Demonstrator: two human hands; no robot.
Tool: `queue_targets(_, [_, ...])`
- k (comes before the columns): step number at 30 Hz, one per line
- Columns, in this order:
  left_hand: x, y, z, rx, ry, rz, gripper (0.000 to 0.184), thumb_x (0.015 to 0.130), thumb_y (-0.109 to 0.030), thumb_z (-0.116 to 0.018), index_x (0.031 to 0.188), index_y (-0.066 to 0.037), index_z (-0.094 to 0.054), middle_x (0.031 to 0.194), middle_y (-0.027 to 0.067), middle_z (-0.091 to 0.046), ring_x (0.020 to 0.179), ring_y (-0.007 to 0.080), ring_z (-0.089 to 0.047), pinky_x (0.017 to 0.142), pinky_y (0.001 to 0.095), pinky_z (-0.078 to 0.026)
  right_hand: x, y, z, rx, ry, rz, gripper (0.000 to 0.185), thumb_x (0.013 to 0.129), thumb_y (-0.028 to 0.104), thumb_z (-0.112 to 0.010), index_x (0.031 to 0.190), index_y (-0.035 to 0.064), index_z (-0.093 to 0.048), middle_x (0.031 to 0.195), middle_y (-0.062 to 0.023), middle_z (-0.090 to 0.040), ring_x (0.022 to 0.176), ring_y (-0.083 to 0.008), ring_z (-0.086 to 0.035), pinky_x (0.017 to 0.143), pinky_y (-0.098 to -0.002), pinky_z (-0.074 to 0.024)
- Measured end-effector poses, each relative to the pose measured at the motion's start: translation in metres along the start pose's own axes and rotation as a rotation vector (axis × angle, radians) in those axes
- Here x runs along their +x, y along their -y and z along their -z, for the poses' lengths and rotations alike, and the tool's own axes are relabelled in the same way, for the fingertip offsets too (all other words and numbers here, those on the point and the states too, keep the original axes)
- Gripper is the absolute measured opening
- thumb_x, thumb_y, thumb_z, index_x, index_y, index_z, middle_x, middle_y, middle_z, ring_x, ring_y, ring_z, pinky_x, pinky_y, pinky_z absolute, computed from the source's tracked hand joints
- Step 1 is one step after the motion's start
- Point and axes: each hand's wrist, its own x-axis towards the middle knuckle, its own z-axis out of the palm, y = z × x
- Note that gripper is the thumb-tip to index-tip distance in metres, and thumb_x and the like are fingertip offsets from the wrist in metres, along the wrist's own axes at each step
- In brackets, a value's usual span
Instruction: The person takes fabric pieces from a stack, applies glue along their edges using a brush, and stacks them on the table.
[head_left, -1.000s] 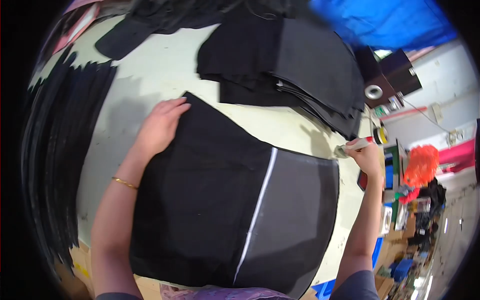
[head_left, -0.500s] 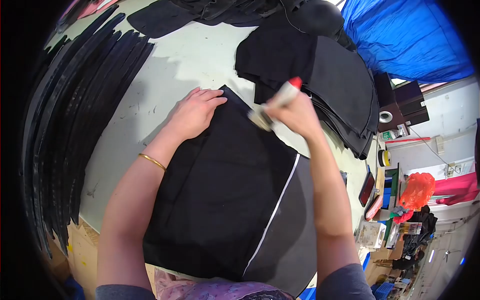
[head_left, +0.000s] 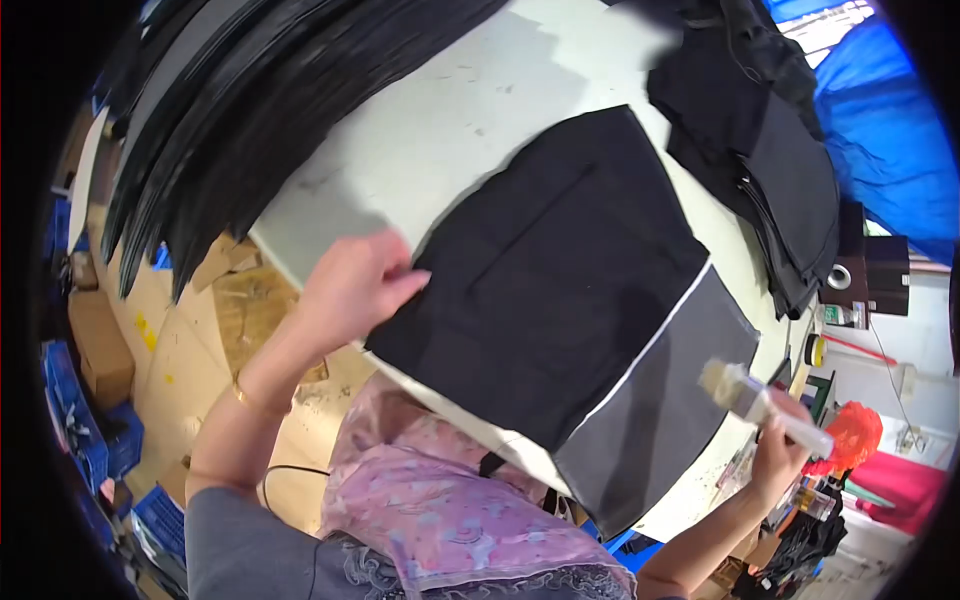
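Observation:
A black fabric piece (head_left: 540, 270) lies on the pale table, with a white line dividing it from a dark grey part (head_left: 650, 400). Just off its left edge is my left hand (head_left: 350, 290), slightly blurred. Its fingers are curled and the thumb stands apart, with nothing visible between them. My right hand (head_left: 775, 460) grips the handle of a flat paintbrush (head_left: 745, 395). The pale bristles point left, over or near the right edge of the grey part; contact cannot be made out.
Long black strips (head_left: 270, 110) lie piled at the table's upper left. Stacked dark fabric pieces (head_left: 790, 170) occupy the upper right, near a blue sheet (head_left: 890, 140). A pink apron (head_left: 450, 510) meets the table's front edge (head_left: 480, 425). Cardboard boxes (head_left: 100, 345) stand on the floor.
The view has swung and tilted. My left hand has left the fabric's top corner for its left side. My right hand has carried the brush from the upper edge down to the right.

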Motion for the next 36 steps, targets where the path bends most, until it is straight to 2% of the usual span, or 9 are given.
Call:
queue_targets(3, [-0.052,0.017,0.005,-0.211,0.197,0.174,0.012,0.076,-0.004,-0.066,0.069,0.001,-0.059,0.062,0.0076,-0.059,0.053,0.0165,-0.053,0.055,0.0280,-0.047,-0.012,0.035,-0.075,0.096,0.396,0.085,0.028,0.076,0.006,-0.067,0.103,-0.0023,-0.067,0.099,-0.0165,-0.067,0.083,-0.0229,-0.062,0.074,-0.0333,-0.0491])
queue_targets(4, [-0.060,0.020,0.004,-0.216,0.190,0.184,0.012,0.076,-0.004,-0.066,0.069,0.001,-0.059,0.062,0.0076,-0.059,0.053,0.0165,-0.053,0.055,0.0280,-0.047,-0.014,0.052,-0.114,0.181,0.444,0.081,0.026,0.071,-0.002,-0.070,0.098,0.0014,-0.072,0.094,-0.0134,-0.070,0.069,-0.0190,-0.062,0.060,-0.0281,-0.0483])
queue_targets(8, [-0.071,0.034,-0.008,-0.848,0.010,0.329,0.007,0.078,0.003,-0.062,0.072,0.002,-0.059,0.064,0.0068,-0.060,0.057,0.0136,-0.055,0.056,0.0242,-0.048,-0.009,0.074,-0.219,0.235,0.770,0.298,0.024,0.075,-0.006,-0.068,0.099,-0.0008,-0.070,0.092,-0.0131,-0.070,0.068,-0.0182,-0.061,0.059,-0.0270,-0.0473])
queue_targets(13, [-0.071,0.040,-0.009,-0.723,0.033,0.225,0.009,0.084,0.005,-0.059,0.088,-0.002,-0.057,0.074,0.0063,-0.063,0.065,0.0112,-0.058,0.061,0.0206,-0.050,-0.022,0.103,-0.289,0.177,0.765,0.428,0.020,0.076,-0.005,-0.070,0.096,-0.0011,-0.069,0.089,-0.0078,-0.070,0.061,-0.0154,-0.057,0.055,-0.0257,-0.0426])
queue_targets(20, [-0.074,0.046,-0.016,-0.949,-0.008,0.289,0.015,0.084,0.006,-0.055,0.097,0.002,-0.051,0.076,0.0105,-0.063,0.067,0.0151,-0.061,0.063,0.0234,-0.051,-0.022,0.073,-0.176,-0.345,0.948,0.147,0.018,0.074,-0.004,-0.071,0.091,-0.0001,-0.070,0.078,-0.0068,-0.069,0.057,-0.0188,-0.057,0.054,-0.0263,-0.0428])
queue_targets(28, [-0.079,0.022,-0.017,-0.685,-0.122,0.313,0.022,0.083,0.007,-0.055,0.104,0.001,-0.053,0.083,0.0115,-0.063,0.073,0.0174,-0.063,0.064,0.0258,-0.051,-0.048,0.055,-0.131,-0.172,0.773,0.112,0.021,0.070,-0.005,-0.071,0.091,-0.0006,-0.070,0.086,-0.0094,-0.070,0.061,-0.0195,-0.059,0.055,-0.0259,-0.0438])
queue_targets(31, [-0.086,-0.018,-0.043,0.080,-0.530,-0.334,0.026,0.080,-0.005,-0.062,0.105,-0.001,-0.057,0.101,0.0098,-0.060,0.087,0.0235,-0.059,0.080,0.0347,-0.048,-0.069,0.043,-0.088,-0.124,0.610,-0.016,0.024,0.069,-0.005,-0.071,0.092,-0.0004,-0.071,0.088,-0.0108,-0.070,0.061,-0.0194,-0.058,0.055,-0.0260,-0.0436])
queue_targets(33, [-0.090,-0.054,-0.068,0.104,-0.147,-0.771,0.023,0.077,-0.010,-0.061,0.099,-0.002,-0.060,0.101,0.0093,-0.059,0.088,0.0225,-0.057,0.085,0.0343,-0.046,-0.087,0.034,-0.063,-0.067,0.474,-0.121,0.026,0.069,-0.005,-0.072,0.094,-0.0003,-0.071,0.090,-0.0122,-0.070,0.061,-0.0193,-0.058,0.055,-0.0261,-0.0433])
queue_targets(36, [-0.093,-0.077,-0.140,0.054,0.056,-1.054,0.023,0.078,-0.007,-0.059,0.101,-0.003,-0.062,0.109,0.0082,-0.059,0.094,0.0211,-0.058,0.089,0.0322,-0.045,-0.113,0.020,-0.070,-0.118,0.398,-0.098,0.024,0.069,-0.005,-0.071,0.093,-0.0006,-0.071,0.090,-0.0124,-0.070,0.059,-0.0192,-0.057,0.054,-0.0261,-0.0434])
